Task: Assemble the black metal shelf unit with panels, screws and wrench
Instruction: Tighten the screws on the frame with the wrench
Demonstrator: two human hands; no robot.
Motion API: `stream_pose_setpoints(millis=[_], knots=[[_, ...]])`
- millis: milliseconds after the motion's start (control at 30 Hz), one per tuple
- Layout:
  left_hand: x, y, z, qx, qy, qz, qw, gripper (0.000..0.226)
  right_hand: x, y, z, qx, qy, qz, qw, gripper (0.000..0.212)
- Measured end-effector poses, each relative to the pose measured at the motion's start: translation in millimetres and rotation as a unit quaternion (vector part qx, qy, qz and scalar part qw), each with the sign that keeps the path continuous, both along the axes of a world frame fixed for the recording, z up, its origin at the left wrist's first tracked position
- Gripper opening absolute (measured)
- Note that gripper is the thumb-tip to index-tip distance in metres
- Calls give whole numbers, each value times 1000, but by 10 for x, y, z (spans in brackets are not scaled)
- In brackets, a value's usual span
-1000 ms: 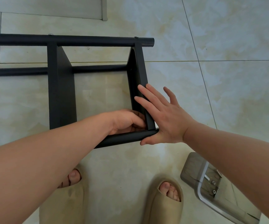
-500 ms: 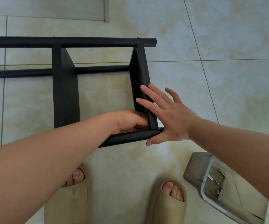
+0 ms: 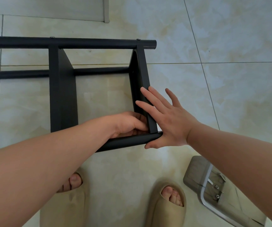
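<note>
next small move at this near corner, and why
Probably twist the left hand at the inside corner: its fingers curl where the end panel meets the near tube, and the flat right hand braces that panel. What they pinch is hidden.

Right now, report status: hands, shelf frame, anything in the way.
Left hand curled at inner corner, grip hidden. Right hand flat on end panel. Clear hardware box on floor, apart.

Left forearm (image 3: 50, 161) and right forearm (image 3: 238, 158) bare to the frame edge. Left grip (image 3: 128, 123), right grip (image 3: 169, 122): bare, nails short. Near floor: beige moulded open-toe left slide (image 3: 70, 210) and right slide (image 3: 163, 217), toes showing.
</note>
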State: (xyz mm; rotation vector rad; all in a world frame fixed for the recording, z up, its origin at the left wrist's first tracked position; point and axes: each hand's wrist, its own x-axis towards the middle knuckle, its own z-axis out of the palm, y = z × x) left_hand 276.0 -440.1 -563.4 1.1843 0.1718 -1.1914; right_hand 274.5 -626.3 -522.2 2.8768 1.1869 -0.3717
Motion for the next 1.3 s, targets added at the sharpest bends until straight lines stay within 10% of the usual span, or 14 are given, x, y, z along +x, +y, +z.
stream_pose_setpoints(millis=[1300], knots=[[38,8,111,55,6,-16,998,14,-10,-4,-22,6,-17,6,1000,123]])
